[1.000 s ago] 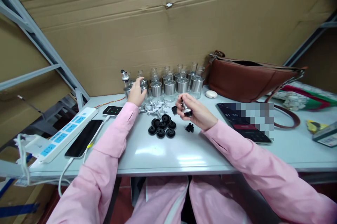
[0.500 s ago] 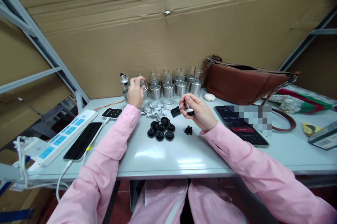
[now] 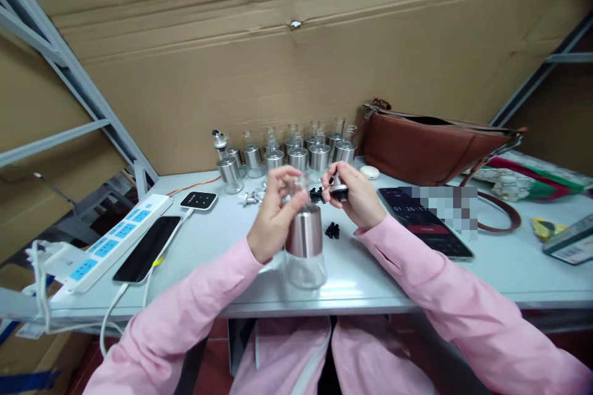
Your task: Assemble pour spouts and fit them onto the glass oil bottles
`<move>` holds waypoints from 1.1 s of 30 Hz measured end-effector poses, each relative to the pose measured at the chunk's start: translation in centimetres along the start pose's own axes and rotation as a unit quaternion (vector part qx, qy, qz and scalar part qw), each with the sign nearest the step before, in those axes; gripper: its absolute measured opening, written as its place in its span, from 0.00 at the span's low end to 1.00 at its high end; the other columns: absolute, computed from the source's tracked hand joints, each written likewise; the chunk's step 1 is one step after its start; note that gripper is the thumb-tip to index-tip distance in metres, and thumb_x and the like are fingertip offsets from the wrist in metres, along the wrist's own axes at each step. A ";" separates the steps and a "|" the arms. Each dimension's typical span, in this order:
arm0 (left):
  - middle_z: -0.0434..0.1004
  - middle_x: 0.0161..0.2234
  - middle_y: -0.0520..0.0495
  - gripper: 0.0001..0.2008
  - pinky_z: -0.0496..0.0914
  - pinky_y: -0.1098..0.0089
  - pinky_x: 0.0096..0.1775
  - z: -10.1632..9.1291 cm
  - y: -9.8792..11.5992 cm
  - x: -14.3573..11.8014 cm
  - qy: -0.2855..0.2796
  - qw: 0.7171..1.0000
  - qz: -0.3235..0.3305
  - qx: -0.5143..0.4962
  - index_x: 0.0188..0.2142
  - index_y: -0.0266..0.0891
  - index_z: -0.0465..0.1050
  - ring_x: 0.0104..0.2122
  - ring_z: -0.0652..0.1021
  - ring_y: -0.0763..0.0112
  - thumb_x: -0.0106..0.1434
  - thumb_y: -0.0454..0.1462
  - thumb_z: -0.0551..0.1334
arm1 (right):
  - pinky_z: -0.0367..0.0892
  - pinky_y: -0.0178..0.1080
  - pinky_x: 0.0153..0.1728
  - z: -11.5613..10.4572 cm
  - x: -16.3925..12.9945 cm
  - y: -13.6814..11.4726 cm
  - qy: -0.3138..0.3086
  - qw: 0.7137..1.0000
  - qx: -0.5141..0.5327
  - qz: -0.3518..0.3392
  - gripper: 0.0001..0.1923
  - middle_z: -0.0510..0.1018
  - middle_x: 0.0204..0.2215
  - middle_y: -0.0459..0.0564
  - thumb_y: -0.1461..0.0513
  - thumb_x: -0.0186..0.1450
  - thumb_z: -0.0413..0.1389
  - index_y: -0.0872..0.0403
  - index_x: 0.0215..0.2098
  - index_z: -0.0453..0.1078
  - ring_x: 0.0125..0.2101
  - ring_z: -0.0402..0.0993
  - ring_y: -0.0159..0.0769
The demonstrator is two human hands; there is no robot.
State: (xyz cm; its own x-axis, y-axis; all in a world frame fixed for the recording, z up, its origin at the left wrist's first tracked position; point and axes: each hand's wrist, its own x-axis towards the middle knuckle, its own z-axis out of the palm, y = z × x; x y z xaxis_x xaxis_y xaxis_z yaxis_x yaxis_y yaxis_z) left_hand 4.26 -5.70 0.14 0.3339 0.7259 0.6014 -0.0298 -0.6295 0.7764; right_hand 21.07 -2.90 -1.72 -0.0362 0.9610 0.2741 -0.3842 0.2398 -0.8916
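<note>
My left hand [image 3: 277, 212] is closed around the neck of a glass bottle [image 3: 306, 240] with a steel band, held upright near the table's front. In my right hand [image 3: 354, 194] is a pourer stopper [image 3: 340, 188], silver above with a black base, its tip partly covered by my fingers. The bottle's mouth and the stopper are close but apart. Small black caps [image 3: 332, 230] lie below my right hand, and more small black parts [image 3: 317, 195] lie behind it. Silver spout parts [image 3: 254, 196] show left of the bottle. The round black stoppers are hidden behind my left hand and the bottle.
Several banded glass bottles [image 3: 273, 157] stand along the cardboard wall; the leftmost bottle [image 3: 228, 174] carries a pourer. A power strip [image 3: 113, 240], a phone [image 3: 147, 249] and a small black-screened device [image 3: 198, 200] lie left. At right are a brown bag [image 3: 417, 148] and a larger phone [image 3: 412, 212].
My left hand has taken a bottle from the back row and brought it forward beside my right hand. My right hand keeps the stopper, which now shows more.
</note>
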 end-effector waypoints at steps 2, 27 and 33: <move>0.66 0.39 0.50 0.12 0.71 0.64 0.40 1.3 -0.4 -1.3 -0.029 0.998 -0.016 -0.060 0.45 0.48 0.54 0.39 0.74 0.68 0.64 0.42 0.55 | 0.48 0.27 0.09 0.0 0.0 0.0 0.004 1.000 -0.006 -0.003 0.18 0.68 0.20 0.41 0.48 0.57 0.56 0.53 0.29 0.58 0.14 0.66 0.26; 0.68 0.34 0.53 0.27 0.73 0.64 0.34 1.5 -3.3 -1.1 -0.005 0.951 -0.150 -0.270 0.50 0.48 0.48 0.27 0.77 0.72 0.56 0.42 0.62 | 0.69 0.36 0.31 2.8 1.1 -0.6 -0.030 0.997 -0.045 -0.047 0.16 0.74 0.28 0.43 0.52 0.58 0.56 0.48 0.39 0.57 0.29 0.74 0.32; 0.67 0.37 0.51 0.28 0.73 0.65 0.33 1.6 -3.4 -1.4 -0.026 0.953 -0.138 -0.267 0.52 0.50 0.47 0.27 0.77 0.72 0.58 0.42 0.61 | 0.66 0.36 0.22 3.0 1.0 -0.4 -0.020 0.996 -0.081 -0.038 0.16 0.72 0.21 0.42 0.52 0.56 0.59 0.48 0.37 0.60 0.23 0.73 0.36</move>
State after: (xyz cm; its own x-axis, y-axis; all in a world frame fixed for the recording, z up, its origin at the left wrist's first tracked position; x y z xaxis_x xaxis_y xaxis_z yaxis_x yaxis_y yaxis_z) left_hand 5.42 -4.98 -3.64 0.4440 0.8200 0.3613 -0.4052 -0.1759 0.8971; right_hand 18.44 -2.43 -0.01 -0.0500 0.9338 0.3544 -0.2344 0.3340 -0.9130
